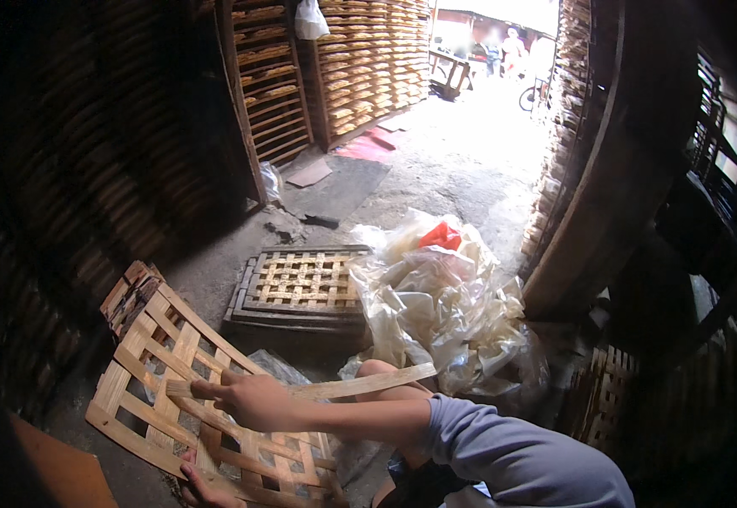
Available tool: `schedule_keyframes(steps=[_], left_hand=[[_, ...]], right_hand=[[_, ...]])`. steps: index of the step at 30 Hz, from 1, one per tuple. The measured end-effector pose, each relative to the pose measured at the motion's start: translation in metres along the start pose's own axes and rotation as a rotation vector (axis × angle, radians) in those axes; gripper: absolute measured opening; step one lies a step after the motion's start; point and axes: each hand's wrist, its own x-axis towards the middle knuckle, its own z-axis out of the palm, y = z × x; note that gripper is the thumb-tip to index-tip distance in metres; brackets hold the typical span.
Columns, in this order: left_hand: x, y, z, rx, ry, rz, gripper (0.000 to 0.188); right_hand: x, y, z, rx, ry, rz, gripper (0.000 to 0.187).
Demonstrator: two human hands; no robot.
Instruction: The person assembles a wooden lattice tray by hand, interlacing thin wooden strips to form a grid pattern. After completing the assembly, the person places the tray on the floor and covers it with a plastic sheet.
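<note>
A pale lattice panel of woven bamboo slats leans at an angle in front of me. My left hand grips its near edge, fingers wrapped over the rim; part of that hand is cut off by the picture's lower edge. Above the middle of the panel, my right hand is closed on a long flat bamboo strip. One end of the strip lies over the slats, while the other sticks out to the right past my forearm. Whether the strip is woven in there, I cannot tell.
Beyond the panel lies a stack of framed lattice panels. A heap of crumpled clear plastic with a red piece sits beside it. Slatted racks line the left wall, and a thick post stands at right. Dark knife-like object on the floor.
</note>
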Motion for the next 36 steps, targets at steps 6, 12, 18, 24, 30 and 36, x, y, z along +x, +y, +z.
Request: schedule_keyframes(steps=[6, 12, 18, 24, 30, 36], left_hand=[[-0.007, 0.018, 0.005, -0.035, 0.069, -0.017, 0.032], [-0.015, 0.045, 0.016, 0.098, 0.124, -0.013, 0.037], [-0.01, 0.031, 0.01, 0.043, 0.074, 0.011, 0.04], [-0.009, 0.031, 0.004, 0.002, 0.029, -0.017, 0.036], [-0.005, 0.018, -0.002, -0.001, 0.026, -0.047, 0.033], [-0.002, -0.01, -0.01, 0.12, -0.009, 0.036, 0.033]], right_hand=[[0.006, -0.001, 0.005, -0.022, 0.026, 0.011, 0.049], [0.006, -0.007, 0.0, -0.015, -0.005, 0.007, 0.047], [0.007, -0.001, 0.005, -0.042, 0.001, -0.01, 0.05], [0.007, 0.001, 0.005, -0.049, -0.006, -0.002, 0.049], [0.001, -0.006, -0.004, -0.046, -0.004, -0.019, 0.05], [0.007, -0.003, -0.003, -0.022, 0.077, -0.036, 0.051]])
